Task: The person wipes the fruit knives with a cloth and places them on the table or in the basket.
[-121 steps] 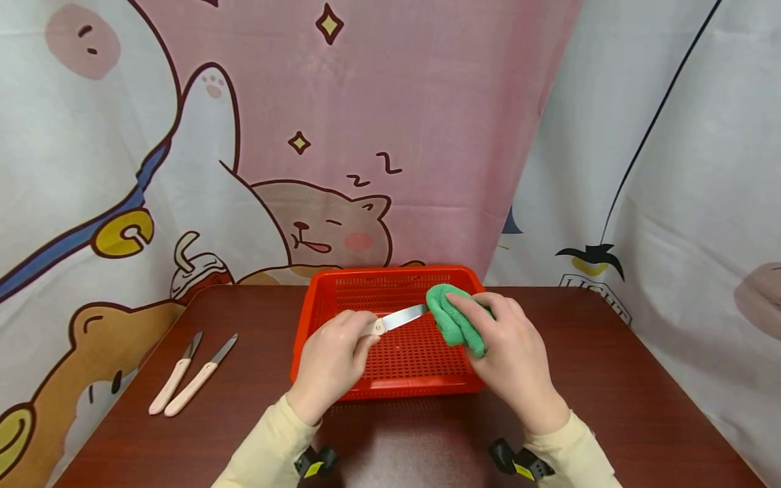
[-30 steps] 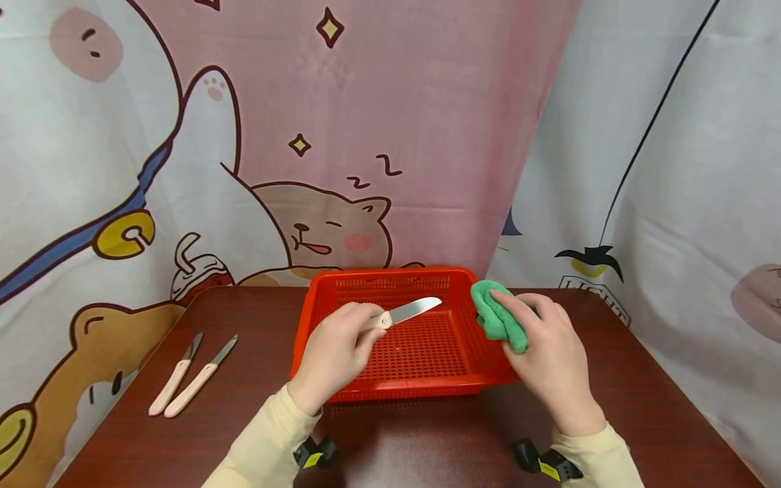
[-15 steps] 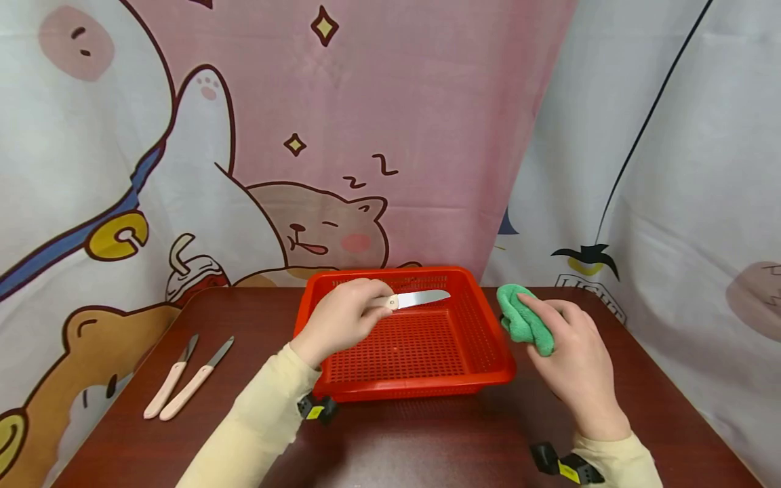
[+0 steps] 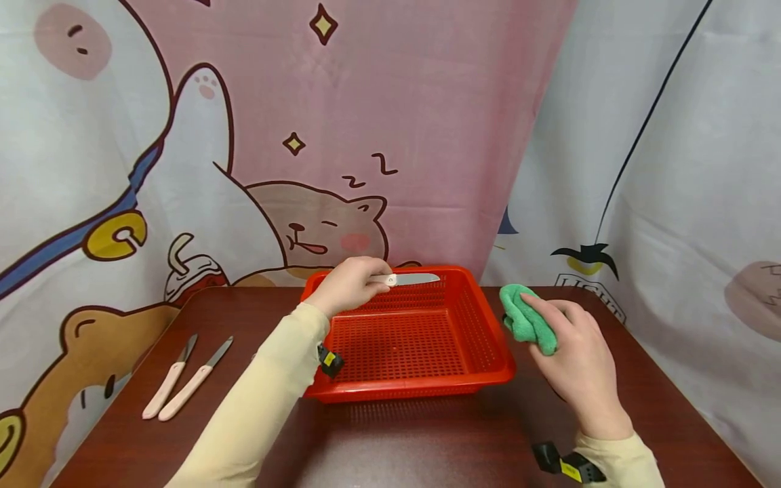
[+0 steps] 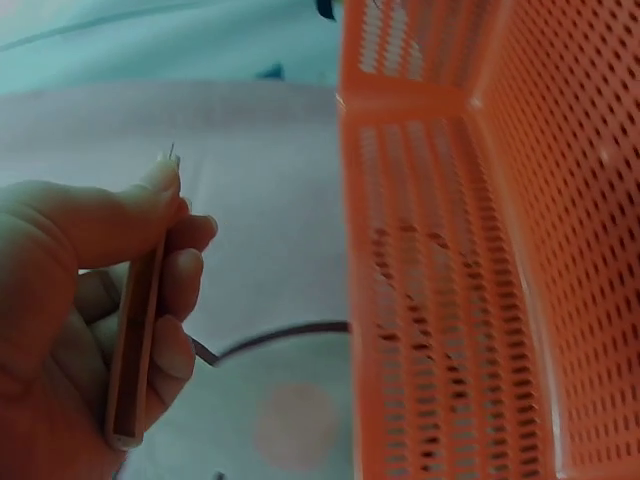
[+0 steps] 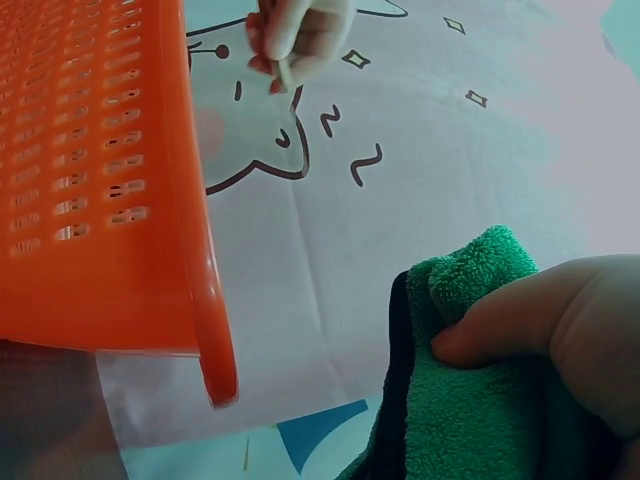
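My left hand (image 4: 350,285) grips a folding knife (image 4: 417,278) by its pale handle, above the back rim of the red plastic basket (image 4: 409,388). Its blade is unfolded and points right. The left wrist view shows the slotted side of the knife handle (image 5: 140,345) between thumb and curled fingers. To the right of the basket, my right hand (image 4: 576,352) holds a folded green cloth (image 4: 526,320) above the table. The thumb presses into the cloth (image 6: 470,410) in the right wrist view; my other right fingers are hidden there.
Two more knives, a left one (image 4: 171,376) and a right one (image 4: 196,379), lie unfolded on the brown table (image 4: 396,447) left of the basket. A cartoon-printed curtain (image 4: 439,135) hangs behind the table.
The cloth was on the blade four seconds ago; my right hand has since drawn it away to the right. My left hand has carried the knife up and toward the basket's back rim.
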`<state>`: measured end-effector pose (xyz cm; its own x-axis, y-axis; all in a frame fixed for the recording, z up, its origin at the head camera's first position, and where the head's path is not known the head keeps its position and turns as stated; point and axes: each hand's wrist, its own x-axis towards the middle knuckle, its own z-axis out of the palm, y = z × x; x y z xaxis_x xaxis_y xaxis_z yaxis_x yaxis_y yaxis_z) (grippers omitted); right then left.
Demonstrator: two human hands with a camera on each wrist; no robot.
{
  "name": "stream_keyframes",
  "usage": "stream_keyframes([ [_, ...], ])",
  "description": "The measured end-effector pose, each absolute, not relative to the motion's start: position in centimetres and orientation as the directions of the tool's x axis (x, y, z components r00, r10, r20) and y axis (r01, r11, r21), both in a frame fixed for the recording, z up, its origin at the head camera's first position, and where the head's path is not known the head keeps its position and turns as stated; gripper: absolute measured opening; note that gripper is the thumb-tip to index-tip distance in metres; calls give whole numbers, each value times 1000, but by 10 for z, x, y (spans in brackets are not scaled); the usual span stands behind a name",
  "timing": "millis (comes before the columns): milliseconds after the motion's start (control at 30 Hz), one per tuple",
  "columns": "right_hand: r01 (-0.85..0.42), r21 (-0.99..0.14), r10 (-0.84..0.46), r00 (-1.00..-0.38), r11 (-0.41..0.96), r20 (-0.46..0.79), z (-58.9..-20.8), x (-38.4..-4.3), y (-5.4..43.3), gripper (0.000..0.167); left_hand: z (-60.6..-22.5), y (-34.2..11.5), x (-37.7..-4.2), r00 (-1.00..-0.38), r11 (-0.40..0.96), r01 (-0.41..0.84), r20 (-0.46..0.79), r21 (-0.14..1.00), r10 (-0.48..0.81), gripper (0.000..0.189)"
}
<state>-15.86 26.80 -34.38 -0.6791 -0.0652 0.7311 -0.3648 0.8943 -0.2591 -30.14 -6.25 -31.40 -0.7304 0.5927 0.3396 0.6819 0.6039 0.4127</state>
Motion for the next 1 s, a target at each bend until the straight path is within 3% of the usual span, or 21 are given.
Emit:
stream_keyframes([
  [400, -362, -258, -70, -687, 896, 723, -344, -160, 268, 65, -347, -64, -337, -800, 667, 586, 198, 460, 566, 11],
  [1000, -349, -265, -65, -703, 899, 708, -345, -160, 266, 66, -383, -56, -361, -791, 760, 603, 62, 240, 608, 6],
])
